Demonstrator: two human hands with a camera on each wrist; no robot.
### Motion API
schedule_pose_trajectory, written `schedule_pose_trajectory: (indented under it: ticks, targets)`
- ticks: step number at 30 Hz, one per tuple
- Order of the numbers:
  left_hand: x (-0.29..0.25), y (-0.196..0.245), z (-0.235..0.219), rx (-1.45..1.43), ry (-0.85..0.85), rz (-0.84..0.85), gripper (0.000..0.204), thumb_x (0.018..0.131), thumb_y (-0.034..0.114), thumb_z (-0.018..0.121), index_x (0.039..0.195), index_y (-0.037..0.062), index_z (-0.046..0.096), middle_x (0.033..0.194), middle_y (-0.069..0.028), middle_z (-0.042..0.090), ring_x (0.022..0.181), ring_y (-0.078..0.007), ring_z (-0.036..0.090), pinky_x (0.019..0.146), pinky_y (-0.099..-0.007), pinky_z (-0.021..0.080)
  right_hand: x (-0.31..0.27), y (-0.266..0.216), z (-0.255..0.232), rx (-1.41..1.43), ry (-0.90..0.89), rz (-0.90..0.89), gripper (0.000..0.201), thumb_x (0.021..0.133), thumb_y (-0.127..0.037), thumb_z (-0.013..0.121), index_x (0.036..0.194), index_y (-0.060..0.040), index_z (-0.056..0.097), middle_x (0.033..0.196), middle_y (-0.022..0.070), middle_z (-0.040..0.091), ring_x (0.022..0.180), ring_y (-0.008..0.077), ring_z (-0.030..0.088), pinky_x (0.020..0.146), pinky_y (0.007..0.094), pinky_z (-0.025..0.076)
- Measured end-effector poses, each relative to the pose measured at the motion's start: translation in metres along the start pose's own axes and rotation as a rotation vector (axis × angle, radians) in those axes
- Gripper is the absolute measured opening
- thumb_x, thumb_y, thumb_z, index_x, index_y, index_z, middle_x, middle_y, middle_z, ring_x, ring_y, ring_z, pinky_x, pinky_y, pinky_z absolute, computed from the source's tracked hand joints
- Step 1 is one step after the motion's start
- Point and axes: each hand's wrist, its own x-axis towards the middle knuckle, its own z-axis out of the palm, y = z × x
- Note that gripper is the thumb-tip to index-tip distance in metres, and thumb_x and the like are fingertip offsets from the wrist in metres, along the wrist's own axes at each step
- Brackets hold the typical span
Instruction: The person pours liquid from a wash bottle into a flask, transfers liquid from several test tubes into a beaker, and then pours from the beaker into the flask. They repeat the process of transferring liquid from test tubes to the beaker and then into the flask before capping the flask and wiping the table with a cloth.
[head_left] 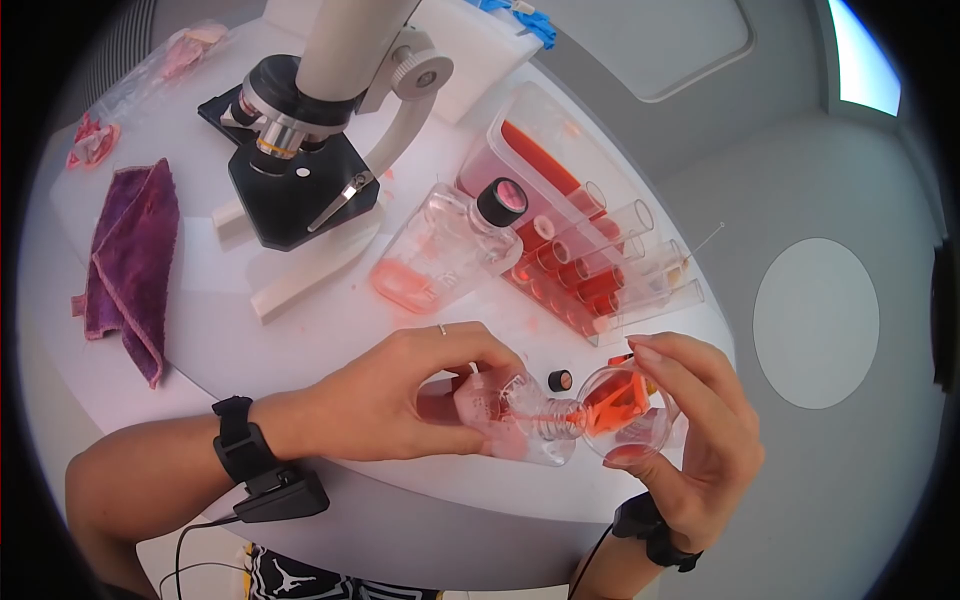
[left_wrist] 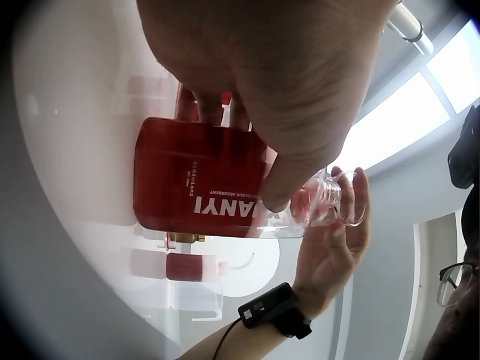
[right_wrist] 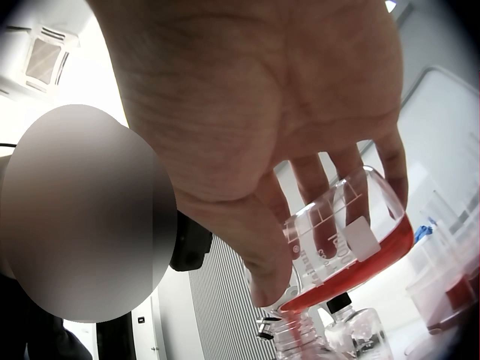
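Note:
My left hand [head_left: 430,385] grips a clear flat-sided bottle [head_left: 512,425] with a threaded neck, thumb on one face and fingers round the other. White lettering and red liquid show on that bottle [left_wrist: 199,176] in the left wrist view. Between thumb and fingertips, my right hand [head_left: 705,415] holds a small glass beaker [head_left: 640,425] by its sides. The beaker is tilted, its lip right at the bottle's mouth, and red liquid [right_wrist: 352,277] runs from it into the neck. A small black cap [head_left: 560,380] lies on the table just behind the bottle.
A second clear bottle [head_left: 425,260], black-capped, stands behind my hands, beside a rack [head_left: 560,305] of red-filled test tubes and a plastic tub [head_left: 535,110]. The microscope [head_left: 330,60] stands at back left, a purple cloth [head_left: 135,265] further left. The table edge curves close by my right hand.

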Motion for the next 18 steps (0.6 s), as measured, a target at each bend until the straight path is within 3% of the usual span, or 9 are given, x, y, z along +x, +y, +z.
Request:
schedule_pose_trajectory:
  ticks: [18]
  targets:
    - [-0.0006, 0.0002, -0.0002, 0.007, 0.0, 0.001, 0.054, 0.081, 0.006, 0.087, 0.131, 0.0045, 0.066, 0.118, -0.0061, 0.065, 0.102, -0.0175, 0.059, 0.094, -0.0327, 0.049, 0.0004, -0.0024, -0.0026, -0.035, -0.025, -0.029, 0.069, 0.059, -0.012, 0.09, 0.127, -0.0019, 0.077, 0.122, 0.0193, 0.071, 0.099, 0.0273, 0.068, 0.071, 0.0328, 0.047]
